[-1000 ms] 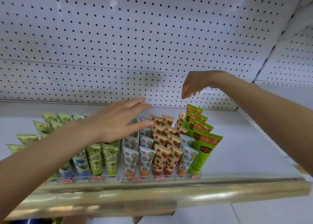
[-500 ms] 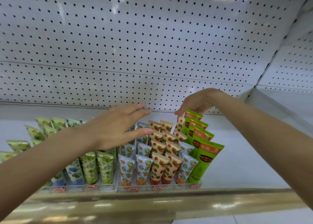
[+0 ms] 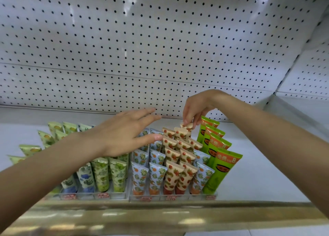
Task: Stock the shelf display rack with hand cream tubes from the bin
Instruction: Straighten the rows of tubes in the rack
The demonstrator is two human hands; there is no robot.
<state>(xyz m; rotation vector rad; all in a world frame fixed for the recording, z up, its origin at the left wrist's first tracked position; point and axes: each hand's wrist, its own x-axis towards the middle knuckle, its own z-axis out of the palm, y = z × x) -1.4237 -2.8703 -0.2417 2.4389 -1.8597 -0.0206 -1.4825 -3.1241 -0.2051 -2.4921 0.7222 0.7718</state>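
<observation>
At the back of the clear display rack [image 3: 178,197] on the shelf [image 3: 263,178], the right hand [image 3: 197,109] pinches the top of the rearmost strawberry-print hand cream tube [image 3: 186,125]. The left hand [image 3: 122,134] hangs above the pale blue tubes [image 3: 157,175], its fingers [image 3: 147,112] straight, slightly spread, holding nothing.

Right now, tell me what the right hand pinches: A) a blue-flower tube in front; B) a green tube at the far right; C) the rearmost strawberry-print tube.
C: the right hand pinches the top edge of the rearmost strawberry-print tube.
</observation>
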